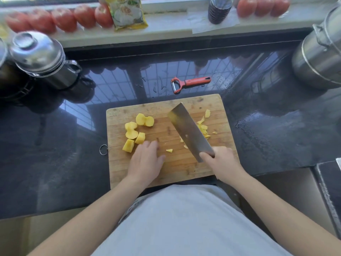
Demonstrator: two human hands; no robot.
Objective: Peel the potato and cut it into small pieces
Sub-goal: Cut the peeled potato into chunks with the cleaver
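Several yellow peeled potato chunks (135,129) lie on the left half of the wooden cutting board (184,167). My left hand (146,160) rests flat on the board, fingers straight, its fingertips just beside the nearest chunks. My right hand (219,160) grips the handle of a wide cleaver (188,129); the blade is tilted and points away toward the board's far edge. Thin potato peels (203,124) are scattered on the board's right side, partly behind the blade. A small potato scrap (169,150) lies between my hands.
A red peeler (188,84) lies on the wet black counter (73,172) beyond the board. Steel pots stand at far left (42,58) and far right (319,56). Tomatoes (60,19), a yellow packet (127,13) and a dark bottle (219,10) line the windowsill.
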